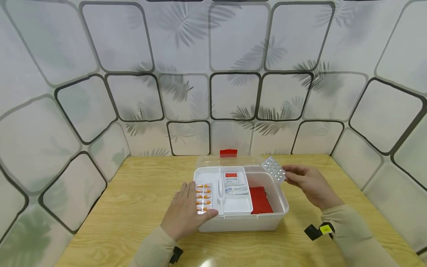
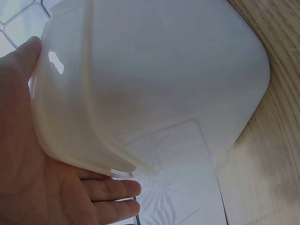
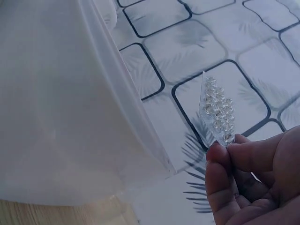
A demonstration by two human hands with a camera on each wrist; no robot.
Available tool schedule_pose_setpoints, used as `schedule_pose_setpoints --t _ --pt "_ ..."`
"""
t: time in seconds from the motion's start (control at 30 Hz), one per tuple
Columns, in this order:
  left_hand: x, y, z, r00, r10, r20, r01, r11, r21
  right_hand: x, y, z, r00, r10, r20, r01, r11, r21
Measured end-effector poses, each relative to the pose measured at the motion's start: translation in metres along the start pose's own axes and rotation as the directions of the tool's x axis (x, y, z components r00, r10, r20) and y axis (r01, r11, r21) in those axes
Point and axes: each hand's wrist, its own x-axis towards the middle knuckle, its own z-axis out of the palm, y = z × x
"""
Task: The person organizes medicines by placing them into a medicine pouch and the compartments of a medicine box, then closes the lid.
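Observation:
A white plastic storage box stands on the table with its lid swung back. My left hand rests against its left side, thumb over the front corner; the left wrist view shows this hand with fingers fairly straight along the box wall. Between thumb and fingers, my right hand pinches a silver blister pack above the box's right rim. In the right wrist view the pack stands upright from the fingertips. An orange-and-white capsule blister pack lies in the tray's left compartment.
The white inner tray has a handle and holds a red-and-white packet and a small white packet. A red pouch lies inside the box on the right. Patterned fabric walls surround the wooden table.

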Motion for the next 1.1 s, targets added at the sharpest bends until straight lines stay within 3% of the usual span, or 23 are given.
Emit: schedule_pose_setpoints --t 0.17,0.5,0.8,1.1 --pt "0.0 0.001 0.0 1.0 0.002 0.002 -0.002 1.0 -0.007 -0.003 -0.01 0.019 0.998 -0.028 0.053 0.03 0.998 -0.052" --pt "-0.001 0.001 -0.001 1.0 -0.012 0.014 0.012 1.0 0.0 -0.008 -0.024 0.058 0.992 0.033 0.12 -0.006 0.975 -0.222" --pt "0.0 -0.001 0.0 1.0 0.009 -0.002 -0.009 1.0 -0.004 -0.006 -0.034 0.075 0.98 0.041 0.196 0.042 0.915 -0.401" --pt "0.0 -0.001 0.0 1.0 0.006 -0.006 -0.006 1.0 -0.003 -0.004 -0.039 0.09 0.971 -0.048 0.236 0.168 0.837 -0.521"
